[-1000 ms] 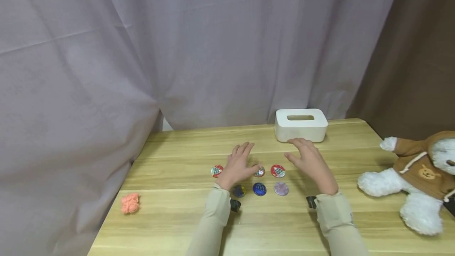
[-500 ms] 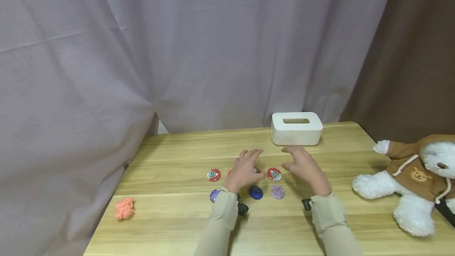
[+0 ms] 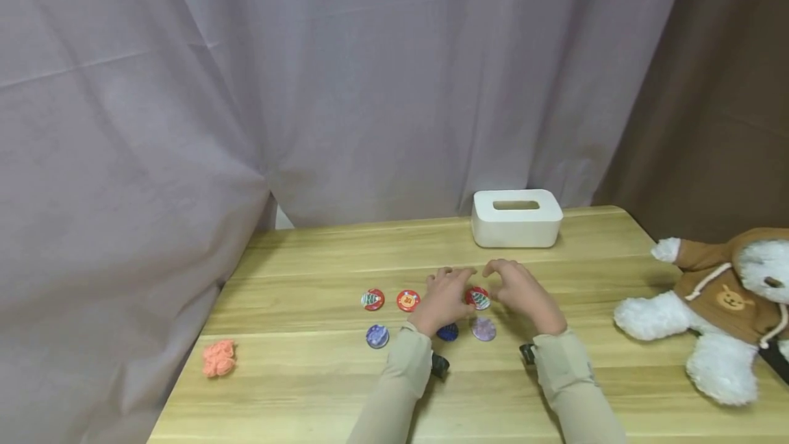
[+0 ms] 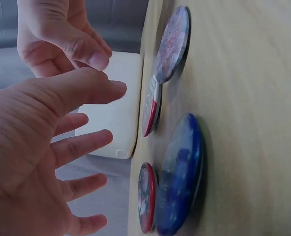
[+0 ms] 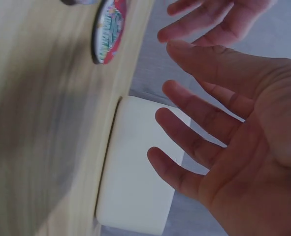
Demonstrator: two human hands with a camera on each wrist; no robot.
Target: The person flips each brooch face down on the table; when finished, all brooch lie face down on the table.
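Several round button badges lie in two rows. My left hand [image 3: 442, 301], fingers spread, hovers above the right half of the rows and hides some badges in the head view. Its palm faces my right hand [image 3: 525, 294], whose loosely bent fingers hang just right of a red badge with a tree design [image 3: 478, 298]. Neither hand holds anything. A dark blue badge [image 4: 182, 177] is nearest in the left wrist view, with a lilac badge [image 3: 483, 329] to its right on the table. Farther left are a red-and-yellow badge [image 3: 408, 301], another tree badge [image 3: 372, 299] and a purple-blue badge [image 3: 378, 336].
A white tissue box [image 3: 516, 228] stands at the back of the wooden table [image 3: 296, 396]. On the right sits a white plush toy [image 3: 718, 307] in a brown hoodie. A coral yarn-like piece [image 3: 218, 358] lies near the left edge. Grey curtain [image 3: 370, 88] hangs behind.
My left hand has moved right, closer to the right hand, uncovering the red-and-yellow and purple-blue badges. The right hand has shifted slightly left. The head view has shifted a little.
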